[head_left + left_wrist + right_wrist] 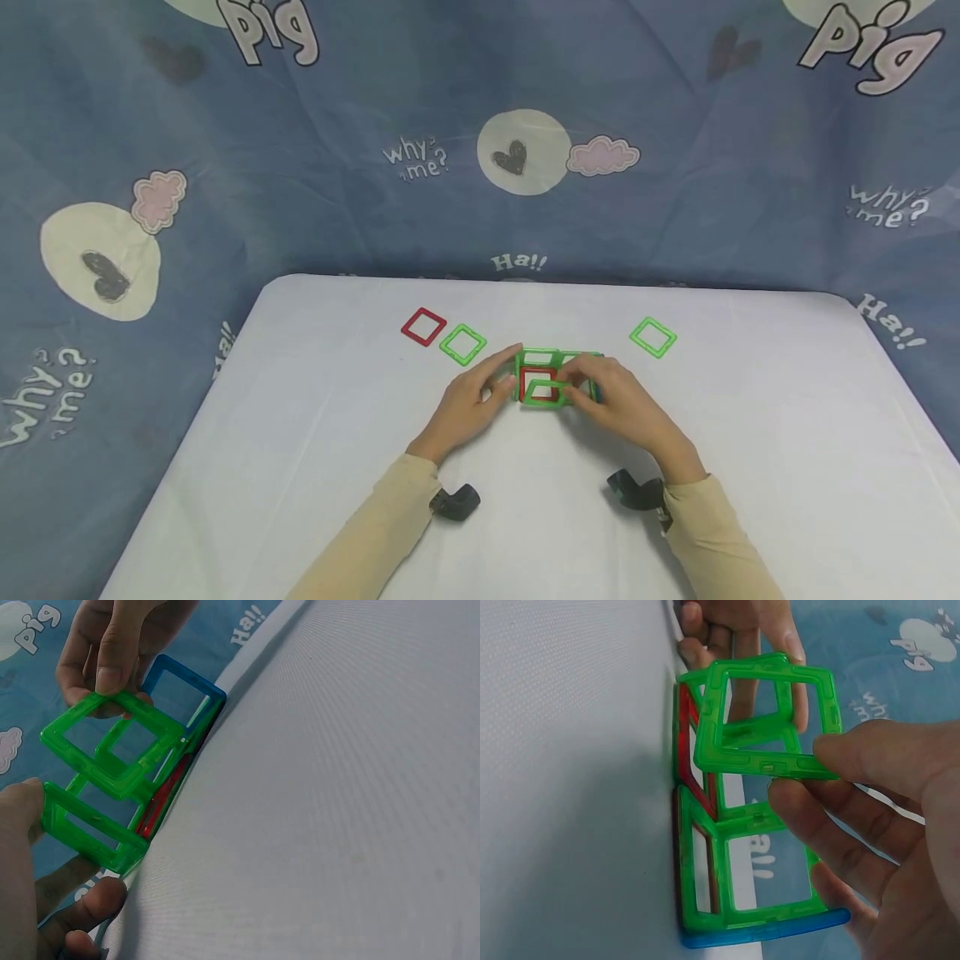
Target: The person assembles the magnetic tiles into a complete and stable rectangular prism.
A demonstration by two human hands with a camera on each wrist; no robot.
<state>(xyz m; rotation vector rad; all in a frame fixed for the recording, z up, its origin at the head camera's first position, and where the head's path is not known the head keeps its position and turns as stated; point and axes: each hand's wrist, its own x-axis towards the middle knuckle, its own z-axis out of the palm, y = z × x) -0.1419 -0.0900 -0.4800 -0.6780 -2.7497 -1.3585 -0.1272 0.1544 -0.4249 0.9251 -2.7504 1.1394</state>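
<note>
My right hand [618, 408] pinches a green square magnetic tile [739, 761] between thumb and fingers. The tile is held tilted in front of a small open box of magnetic tiles [540, 356]. That box has green walls, a red tile [684, 742] and a green tile low down, and a blue tile [184, 682] at its right end. My left hand [465, 408] holds the box's left end, with thumb and index finger at opposite edges of a green end tile [94, 829]. The right fingers hide part of the box in the head view.
On the white table [300, 400], a red square tile [423, 327] and a green one [462, 344] lie flat, back left of the box. Another green tile [653, 337] lies back right. A blue printed cloth [337, 217] hangs behind the table.
</note>
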